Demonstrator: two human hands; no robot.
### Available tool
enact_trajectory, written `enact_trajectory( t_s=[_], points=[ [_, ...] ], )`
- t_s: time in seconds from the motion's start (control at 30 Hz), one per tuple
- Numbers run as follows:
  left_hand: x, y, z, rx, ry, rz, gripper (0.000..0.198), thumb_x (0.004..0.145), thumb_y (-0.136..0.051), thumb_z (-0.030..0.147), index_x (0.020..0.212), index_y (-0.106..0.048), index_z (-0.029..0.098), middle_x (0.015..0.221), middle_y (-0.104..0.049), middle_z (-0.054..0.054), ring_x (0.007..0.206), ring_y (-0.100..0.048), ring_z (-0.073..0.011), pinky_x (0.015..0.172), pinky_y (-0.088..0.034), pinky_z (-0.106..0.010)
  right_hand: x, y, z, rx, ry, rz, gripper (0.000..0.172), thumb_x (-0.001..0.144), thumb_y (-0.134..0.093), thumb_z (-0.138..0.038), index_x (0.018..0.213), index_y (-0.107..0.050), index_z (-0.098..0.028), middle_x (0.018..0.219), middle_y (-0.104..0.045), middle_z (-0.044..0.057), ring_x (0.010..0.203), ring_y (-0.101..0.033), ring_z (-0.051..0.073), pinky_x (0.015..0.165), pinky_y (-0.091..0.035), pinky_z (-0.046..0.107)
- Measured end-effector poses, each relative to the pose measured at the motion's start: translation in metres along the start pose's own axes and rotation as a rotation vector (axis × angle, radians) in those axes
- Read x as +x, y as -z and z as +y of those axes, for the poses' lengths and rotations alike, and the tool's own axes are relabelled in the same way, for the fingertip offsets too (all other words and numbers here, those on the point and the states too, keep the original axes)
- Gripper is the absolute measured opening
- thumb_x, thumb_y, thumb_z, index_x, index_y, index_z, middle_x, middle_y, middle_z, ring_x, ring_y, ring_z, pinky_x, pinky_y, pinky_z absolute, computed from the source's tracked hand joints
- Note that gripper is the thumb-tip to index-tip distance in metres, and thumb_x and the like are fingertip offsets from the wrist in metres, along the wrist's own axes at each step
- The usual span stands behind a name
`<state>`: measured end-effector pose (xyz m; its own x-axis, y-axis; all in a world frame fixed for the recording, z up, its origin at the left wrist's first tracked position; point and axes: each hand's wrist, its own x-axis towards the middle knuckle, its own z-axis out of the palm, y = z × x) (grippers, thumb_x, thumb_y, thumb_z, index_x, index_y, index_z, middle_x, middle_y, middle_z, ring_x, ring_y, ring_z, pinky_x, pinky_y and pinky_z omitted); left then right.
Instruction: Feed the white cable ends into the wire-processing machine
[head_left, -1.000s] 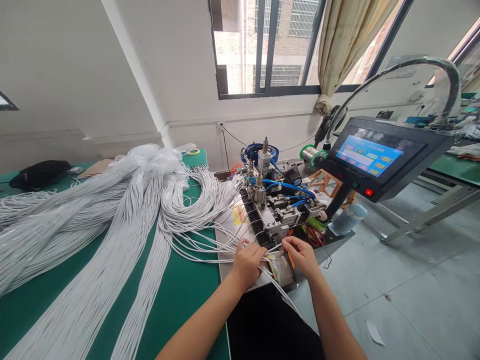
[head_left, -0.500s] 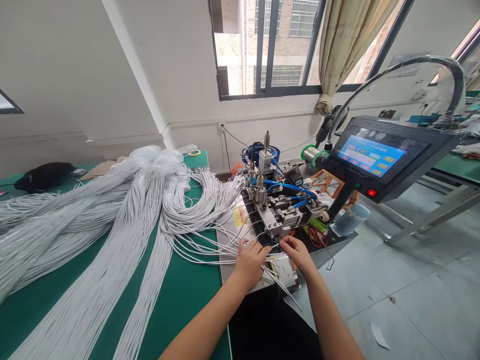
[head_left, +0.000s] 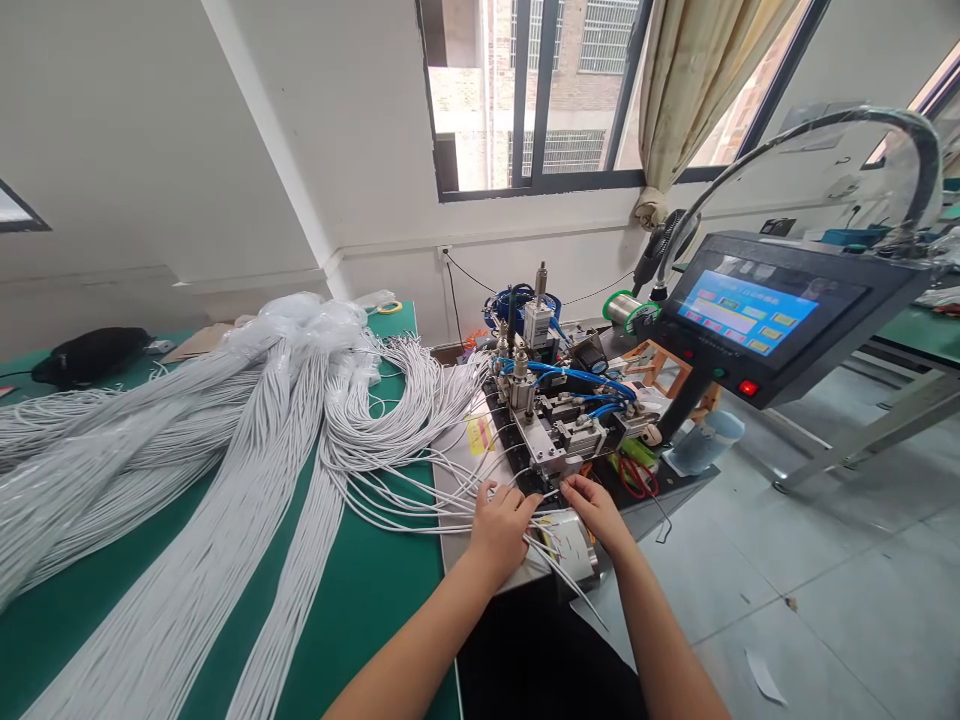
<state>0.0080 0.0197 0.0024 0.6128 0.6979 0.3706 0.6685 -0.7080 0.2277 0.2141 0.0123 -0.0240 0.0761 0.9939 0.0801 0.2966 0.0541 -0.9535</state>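
My left hand (head_left: 501, 525) is closed around a white cable (head_left: 551, 493), gripping it close to its end at the front of a benchtop machine (head_left: 540, 440). Just to the right, my right hand (head_left: 596, 510) pinches with thumb and forefinger at the tip of that cable; the tip itself is too small to make out. Other white cables (head_left: 409, 490) run beneath my left hand from a large bundle (head_left: 255, 440) on the green table. Several cable ends stick out below my left hand, over a pale box-like part (head_left: 571, 545).
A control screen (head_left: 750, 310) on a post stands right of the machine. Red-handled scissors (head_left: 637, 477), a clear plastic tub (head_left: 705, 443) and a solder wire spool (head_left: 628, 312) are nearby. The green table (head_left: 375, 610) fills the left side.
An upright cylinder at the rear of the machine has shifted slightly to the right. Both hands stay in nearly the same place on the cable.
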Motion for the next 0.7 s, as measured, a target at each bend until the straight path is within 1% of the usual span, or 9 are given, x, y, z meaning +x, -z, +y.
enact_trajectory(
  t_s=[0.17,0.4,0.7],
  points=[
    [0.001,0.001,0.001,0.001,0.018,-0.017,0.050,0.069,-0.054,0.011,0.117,-0.055,0.027,0.095,-0.062,-0.004,0.093,-0.053,-0.0227,0.097,-0.027,-0.044,0.002,0.003,0.004,-0.004,-0.023,-0.027,0.032,0.081,-0.052,-0.047,0.066,-0.052,-0.018,0.061,-0.046,-0.002,0.059,-0.042,0.014,0.057,-0.033,0.025],
    [0.002,0.002,0.001,0.014,0.025,-0.026,0.048,0.069,-0.054,0.012,0.116,-0.056,0.026,0.094,-0.062,-0.004,0.092,-0.053,-0.0226,0.096,-0.029,-0.043,0.003,-0.001,0.003,0.042,-0.020,0.005,0.032,0.079,-0.054,-0.046,0.064,-0.049,-0.019,0.061,-0.044,-0.003,0.059,-0.041,0.014,0.057,-0.032,0.025],
    [0.002,0.000,0.000,0.012,0.029,-0.034,0.050,0.069,-0.054,0.012,0.117,-0.056,0.026,0.095,-0.062,-0.004,0.092,-0.052,-0.0228,0.095,-0.029,-0.043,0.006,-0.005,0.015,0.260,-0.121,-0.040,0.036,0.075,-0.060,-0.050,0.062,-0.047,-0.019,0.058,-0.039,-0.005,0.055,-0.034,0.011,0.053,-0.028,0.024]
  ],
)
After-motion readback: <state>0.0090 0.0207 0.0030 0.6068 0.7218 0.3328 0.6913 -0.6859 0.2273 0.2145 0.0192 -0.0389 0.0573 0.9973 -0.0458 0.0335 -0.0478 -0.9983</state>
